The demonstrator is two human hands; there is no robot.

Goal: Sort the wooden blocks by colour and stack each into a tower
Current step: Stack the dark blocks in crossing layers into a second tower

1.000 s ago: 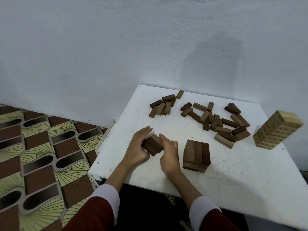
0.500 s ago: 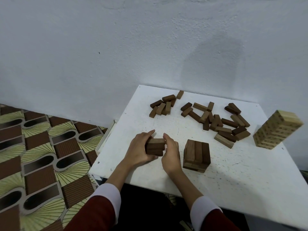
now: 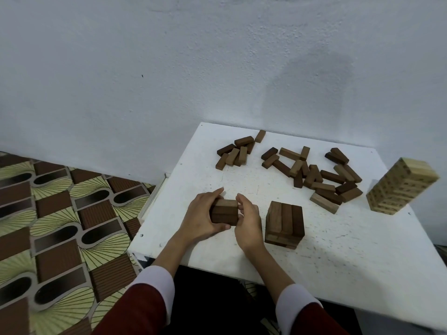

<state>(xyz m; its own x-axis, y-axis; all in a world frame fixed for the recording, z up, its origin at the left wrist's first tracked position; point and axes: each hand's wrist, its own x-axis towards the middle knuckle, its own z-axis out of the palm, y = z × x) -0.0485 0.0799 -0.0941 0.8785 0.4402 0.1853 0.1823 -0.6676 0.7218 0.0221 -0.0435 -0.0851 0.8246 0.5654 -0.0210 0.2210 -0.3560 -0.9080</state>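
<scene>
A bundle of dark blocks (image 3: 224, 212) is clasped between the left hand (image 3: 200, 217) and right hand (image 3: 249, 220); the short dark stack (image 3: 284, 223) is left just beside them on the table (image 3: 338, 250)

both hands clasp a small bundle of dark blocks (image 3: 225, 212) between them, left hand (image 3: 200, 217) and right hand (image 3: 249, 220) curled round its ends. just right of the grip stands the dark stack (image 3: 284, 223) (three blocks across on top); scattered dark blocks (image 3: 314, 175) lie beyond, the pale tower (image 3: 400, 187) far right.
</scene>
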